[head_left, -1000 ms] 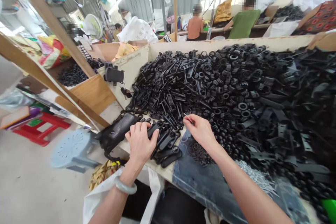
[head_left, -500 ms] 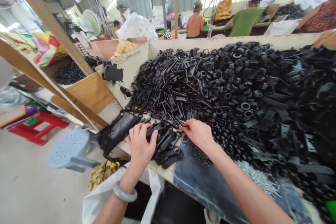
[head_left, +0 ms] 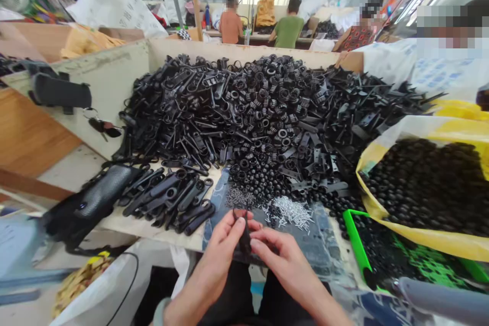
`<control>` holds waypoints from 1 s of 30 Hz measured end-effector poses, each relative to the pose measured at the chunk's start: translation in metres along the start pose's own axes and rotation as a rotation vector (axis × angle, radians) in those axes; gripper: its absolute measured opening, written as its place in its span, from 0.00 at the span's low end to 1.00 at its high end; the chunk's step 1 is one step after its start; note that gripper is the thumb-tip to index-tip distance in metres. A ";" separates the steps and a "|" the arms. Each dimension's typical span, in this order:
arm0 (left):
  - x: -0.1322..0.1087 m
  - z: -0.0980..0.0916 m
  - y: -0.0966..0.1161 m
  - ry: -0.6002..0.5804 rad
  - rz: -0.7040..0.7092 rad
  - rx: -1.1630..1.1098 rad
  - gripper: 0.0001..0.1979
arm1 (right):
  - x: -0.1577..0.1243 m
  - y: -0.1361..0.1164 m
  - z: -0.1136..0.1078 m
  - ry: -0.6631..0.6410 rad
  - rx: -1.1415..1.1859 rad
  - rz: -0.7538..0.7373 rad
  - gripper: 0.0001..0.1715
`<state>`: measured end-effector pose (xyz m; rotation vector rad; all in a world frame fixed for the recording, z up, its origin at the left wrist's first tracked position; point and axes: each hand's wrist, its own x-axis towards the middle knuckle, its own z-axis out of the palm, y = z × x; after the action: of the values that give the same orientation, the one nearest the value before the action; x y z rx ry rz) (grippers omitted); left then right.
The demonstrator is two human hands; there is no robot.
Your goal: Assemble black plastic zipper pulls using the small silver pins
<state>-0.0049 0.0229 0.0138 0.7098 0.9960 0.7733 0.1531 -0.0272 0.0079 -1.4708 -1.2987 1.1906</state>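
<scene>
In front of my lap, my left hand (head_left: 225,237) pinches a dark, narrow black plastic part (head_left: 244,234) upright between thumb and fingers. My right hand (head_left: 280,252) is close against its right side, thumb and fingertips drawn together; whatever they hold is hidden or too small to name. Just beyond my hands lie a heap of silver pins (head_left: 294,213), tiny dark pieces (head_left: 239,197) and round black beads (head_left: 260,181). To the left, several long black handle-like parts (head_left: 168,196) with ring ends are laid in a row.
A large pile of black plastic parts (head_left: 214,97) fills the wooden-walled bench. On the right are a yellow-edged sack (head_left: 369,198) of black beads and a green tray (head_left: 355,242). A black mesh pouch (head_left: 103,191) lies left, below hanging keys (head_left: 101,126). Several people sit beyond.
The view has swung right. Both hands have left the row of handle-like parts and come together before my lap, with a black plastic part now in the left hand.
</scene>
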 end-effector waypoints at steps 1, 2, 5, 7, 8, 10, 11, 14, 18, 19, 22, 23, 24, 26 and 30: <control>0.001 0.002 -0.005 0.012 -0.013 -0.021 0.26 | -0.007 0.008 -0.009 0.029 -0.072 0.018 0.21; 0.003 0.002 -0.008 0.031 -0.016 -0.017 0.26 | -0.010 0.015 -0.019 0.094 -0.131 0.025 0.21; 0.005 -0.001 -0.005 0.049 -0.015 0.069 0.26 | 0.003 0.028 -0.057 0.393 -0.220 -0.026 0.19; 0.005 -0.001 -0.002 0.001 -0.049 0.109 0.27 | 0.023 0.030 -0.080 0.602 -0.342 -0.076 0.21; 0.004 0.000 -0.001 -0.023 -0.070 0.118 0.28 | 0.034 0.029 -0.090 0.674 -0.378 -0.093 0.22; 0.001 0.002 -0.004 -0.046 -0.107 0.118 0.30 | 0.054 0.027 -0.106 0.750 -0.436 -0.121 0.23; 0.000 0.003 -0.006 -0.045 -0.119 0.112 0.31 | 0.061 0.026 -0.110 0.764 -0.457 -0.132 0.24; -0.002 0.002 -0.014 -0.030 -0.139 0.088 0.29 | 0.075 0.021 -0.113 0.730 -0.521 -0.149 0.25; 0.000 0.000 -0.018 -0.053 -0.182 0.058 0.26 | 0.086 0.015 -0.093 0.538 -0.626 -0.136 0.17; 0.000 0.000 -0.018 -0.060 -0.189 0.047 0.26 | 0.089 0.014 -0.086 0.509 -0.658 -0.116 0.14; 0.003 0.003 -0.017 -0.070 -0.193 0.025 0.28 | 0.101 0.014 -0.069 0.522 -0.733 -0.025 0.13; 0.003 0.004 -0.016 -0.069 -0.194 0.017 0.28 | 0.105 0.015 -0.067 0.538 -0.743 0.001 0.13; 0.004 0.005 -0.016 -0.068 -0.201 0.004 0.28 | 0.107 0.015 -0.065 0.552 -0.743 0.020 0.13; 0.004 0.005 -0.015 -0.070 -0.217 -0.032 0.27 | 0.108 0.015 -0.068 0.566 -0.715 0.037 0.12; 0.003 0.005 -0.012 -0.083 -0.239 -0.101 0.25 | 0.083 0.008 -0.078 0.531 -0.569 0.010 0.19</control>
<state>0.0033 0.0181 0.0045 0.5206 0.9397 0.5767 0.2323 0.0549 0.0057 -2.0194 -1.2942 0.3764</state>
